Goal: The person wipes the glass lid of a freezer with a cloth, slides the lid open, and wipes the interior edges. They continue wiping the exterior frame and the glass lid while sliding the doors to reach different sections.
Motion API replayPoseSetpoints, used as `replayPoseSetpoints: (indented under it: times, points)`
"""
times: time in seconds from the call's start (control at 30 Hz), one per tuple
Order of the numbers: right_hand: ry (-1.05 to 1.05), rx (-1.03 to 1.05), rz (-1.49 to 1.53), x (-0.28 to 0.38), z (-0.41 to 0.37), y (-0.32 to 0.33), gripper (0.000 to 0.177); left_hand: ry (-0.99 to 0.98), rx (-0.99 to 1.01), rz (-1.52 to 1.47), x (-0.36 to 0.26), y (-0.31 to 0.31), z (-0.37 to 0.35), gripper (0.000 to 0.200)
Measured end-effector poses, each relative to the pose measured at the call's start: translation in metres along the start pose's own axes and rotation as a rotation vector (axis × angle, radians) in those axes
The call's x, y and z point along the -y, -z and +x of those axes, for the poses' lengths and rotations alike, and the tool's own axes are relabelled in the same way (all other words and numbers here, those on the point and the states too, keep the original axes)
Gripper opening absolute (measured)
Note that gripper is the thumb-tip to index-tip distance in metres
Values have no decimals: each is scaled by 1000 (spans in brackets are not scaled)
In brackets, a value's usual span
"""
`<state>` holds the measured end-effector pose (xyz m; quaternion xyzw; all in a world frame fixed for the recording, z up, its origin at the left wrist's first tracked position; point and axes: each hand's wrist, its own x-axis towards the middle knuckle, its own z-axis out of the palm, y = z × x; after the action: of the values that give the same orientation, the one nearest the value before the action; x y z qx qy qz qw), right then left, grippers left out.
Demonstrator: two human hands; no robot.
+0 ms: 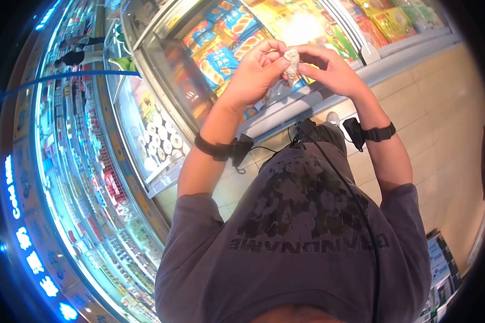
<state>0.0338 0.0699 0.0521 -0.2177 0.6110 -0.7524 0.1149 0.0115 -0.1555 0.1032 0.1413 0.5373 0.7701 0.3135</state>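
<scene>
Out in front of my body, both hands meet around a small whitish, ridged bundle (291, 65) whose exact kind I cannot make out. My left hand (257, 72) pinches it from the left between thumb and fingers. From the right, my right hand (328, 69) closes on its upper part, the thumb against its side. Below it hangs what looks like clear plastic (280, 92), partly hidden by my left hand. Under my hands lie blue and yellow packaged foods (219, 65) in a chest freezer.
The freezer's front rail (264, 124) runs between my body and the packages. To the left stand another display case with round white items (161, 137) and long lit shelves (99, 177). Tiled floor (431, 118) lies at right. A dark cable crosses my shirt.
</scene>
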Motion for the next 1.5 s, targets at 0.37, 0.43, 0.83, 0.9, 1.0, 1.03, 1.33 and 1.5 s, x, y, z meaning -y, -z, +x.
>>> replayPoseSetpoints:
  times: [0.37,0.43,0.83,0.9,1.0,1.03,1.33,1.5]
  points:
    - [-89,-410,-3,105,15,51,20,-285,-230,510,-68,-36,0,21]
    - [35,-407,174,117,9,93,22,-295,-292,601,-66,-24,-9,22]
    - [-71,-108,-676,-41,13,9,21,-273,-658,1258,109,17,-42,9]
    - [-76,-79,-668,-61,9,-5,15,-318,-688,1412,120,18,-42,9]
    - [-45,-104,-935,-65,0,-20,12,-447,-705,1405,123,17,-38,8]
    - [-43,-127,-937,-65,0,-21,12,-471,-728,1372,125,18,-36,16]
    - [-57,-127,-1068,-67,1,-36,10,-443,-697,1431,119,20,-34,17]
    - [-98,-315,-1062,-64,-4,-58,14,-445,-680,1408,116,21,-32,13]
